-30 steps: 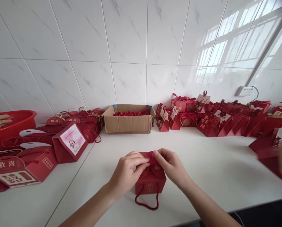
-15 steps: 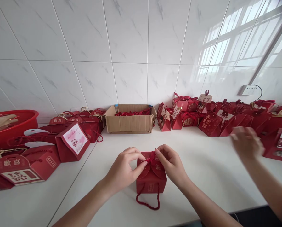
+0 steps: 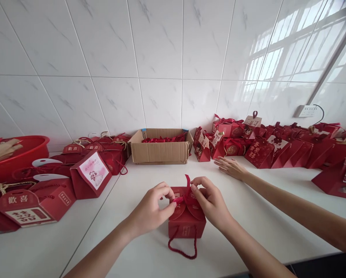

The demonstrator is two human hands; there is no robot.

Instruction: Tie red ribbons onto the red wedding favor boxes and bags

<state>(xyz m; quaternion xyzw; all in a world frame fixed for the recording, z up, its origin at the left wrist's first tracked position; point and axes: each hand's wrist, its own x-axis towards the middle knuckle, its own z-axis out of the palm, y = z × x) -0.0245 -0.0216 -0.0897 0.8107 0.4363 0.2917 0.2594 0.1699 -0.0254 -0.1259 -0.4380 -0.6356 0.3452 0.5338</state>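
Observation:
A small red gift box (image 3: 187,224) stands on the white table in front of me, its twisted red rope handle (image 3: 182,253) hanging down the front onto the tabletop. Across its petal-shaped top runs a red ribbon (image 3: 187,197), gathered in the middle, one end sticking up. My left hand (image 3: 154,206) pinches the ribbon's left side between thumb and fingers. On the other side, my right hand (image 3: 210,200) is closed on the ribbon near the upright end. How the knot is formed is partly hidden by my fingers.
A cardboard box (image 3: 160,153) of red ribbons stands by the tiled wall. Red gift boxes line the left (image 3: 92,175) and right (image 3: 260,154). Another person's hand (image 3: 231,168) reaches in from the right; a different hand (image 3: 0,152) is over a red basin (image 3: 41,144).
The ribbon's end now stands up between my hands, which stay at the box. The other person's hand on the right has swung left and forward, toward the small standing boxes.

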